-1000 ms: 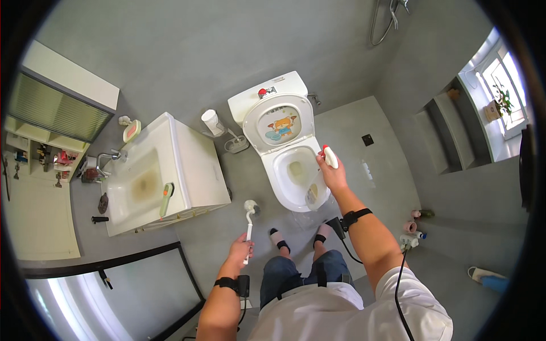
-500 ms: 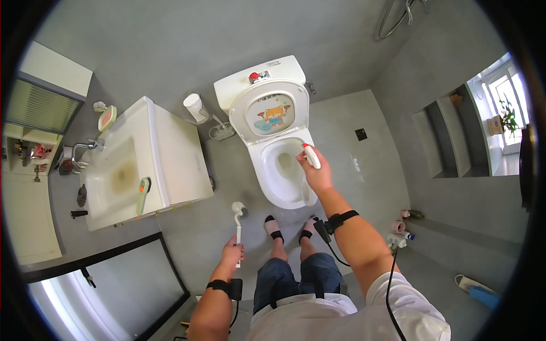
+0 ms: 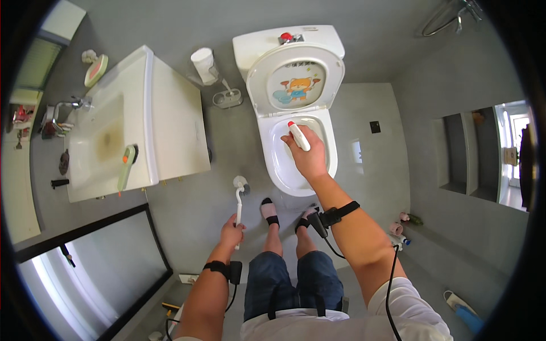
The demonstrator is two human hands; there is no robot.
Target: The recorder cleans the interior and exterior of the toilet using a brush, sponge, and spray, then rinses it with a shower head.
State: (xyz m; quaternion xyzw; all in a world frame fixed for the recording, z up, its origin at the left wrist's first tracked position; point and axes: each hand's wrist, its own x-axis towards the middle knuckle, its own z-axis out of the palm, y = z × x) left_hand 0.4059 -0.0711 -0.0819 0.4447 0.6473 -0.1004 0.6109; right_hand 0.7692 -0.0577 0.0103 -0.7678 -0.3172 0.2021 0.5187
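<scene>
The grey floor (image 3: 187,210) carries the white toilet (image 3: 296,142), a white sink counter (image 3: 165,119) at the left, and between them a brush holder (image 3: 227,98). Small bottles (image 3: 401,227) stand near the right wall.

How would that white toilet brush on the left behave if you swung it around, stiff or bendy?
Probably stiff: the toilet brush keeps a straight, thin handle while the left hand grips only its lower end. It looks light, since one loose grip holds it upright. The rounded head at the top may make it slightly top-heavy, so it could tip if the grip loosened.
</scene>
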